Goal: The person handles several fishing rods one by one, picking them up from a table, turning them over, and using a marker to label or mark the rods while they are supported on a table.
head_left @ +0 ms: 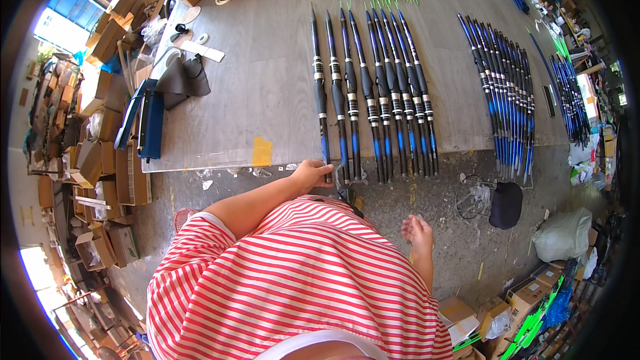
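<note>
Left hand (313, 174) is pinching the butt end of the leftmost rod (320, 90), thumb and fingers pressing together around it at the front edge of the counter (250, 87). Within the head view, that rod is lying lengthwise, pointing away from the person, beside a row of similar blue-and-black rods (382, 83), its butt overhanging the edge. Right hand (417, 230) is hovering over the floor (393, 201), apart from the counter, fingers half curling; whether it is pinching anything small, I cannot tell. Judging by its slim, glossy sections, the leftmost rod is probably feeling light and stiff, slippery along the tube, fragile toward its thin tip. Its thicker dark grip (321, 101), just below the silver rings (318, 67), is likely offering the surest hold.
</note>
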### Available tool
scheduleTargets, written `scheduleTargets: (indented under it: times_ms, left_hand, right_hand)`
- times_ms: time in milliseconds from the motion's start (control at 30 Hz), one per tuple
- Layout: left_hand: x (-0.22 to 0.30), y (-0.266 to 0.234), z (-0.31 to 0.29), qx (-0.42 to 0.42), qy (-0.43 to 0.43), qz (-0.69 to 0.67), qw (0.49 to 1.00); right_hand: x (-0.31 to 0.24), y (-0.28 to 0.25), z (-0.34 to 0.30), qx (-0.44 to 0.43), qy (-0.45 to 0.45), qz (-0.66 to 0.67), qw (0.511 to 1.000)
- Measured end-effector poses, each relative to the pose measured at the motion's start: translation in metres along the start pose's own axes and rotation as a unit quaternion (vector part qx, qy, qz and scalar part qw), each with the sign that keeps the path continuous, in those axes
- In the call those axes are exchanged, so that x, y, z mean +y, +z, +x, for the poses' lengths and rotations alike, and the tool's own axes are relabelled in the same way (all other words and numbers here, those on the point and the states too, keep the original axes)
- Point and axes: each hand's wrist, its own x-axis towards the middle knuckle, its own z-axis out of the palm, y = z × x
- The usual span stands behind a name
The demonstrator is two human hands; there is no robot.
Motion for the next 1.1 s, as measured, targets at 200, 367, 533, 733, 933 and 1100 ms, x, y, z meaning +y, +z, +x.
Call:
scheduleTargets:
  times_ms: [200,367,533,733,933,1100]
  left_hand:
    - [-0.012,-0.015,-0.001,0.009,-0.052,0.021,0.998]
    - [-0.014,-0.036,-0.022,0.068,-0.036,0.042,0.996]
    - [-0.019,-0.063,-0.05,0.098,0.002,-0.01,0.995]
    - [-0.019,-0.074,-0.081,0.176,0.076,0.039,0.981]
    - [0.023,-0.065,-0.099,0.216,0.213,0.084,0.949]
    - [0.11,-0.029,-0.112,0.111,0.329,0.101,0.932]
  right_hand:
    - [-0.035,0.003,0.041,0.12,-0.161,-0.024,0.979]
    - [-0.081,0.017,0.104,0.225,-0.403,-0.246,0.853]
    - [-0.08,0.028,0.16,0.191,-0.353,-0.315,0.86]
    - [-0.086,0.028,0.162,0.179,-0.311,-0.082,0.93]
    - [-0.082,0.024,0.08,0.029,-0.22,0.092,0.971]
    - [-0.064,0.021,0.03,-0.114,-0.194,0.083,0.971]
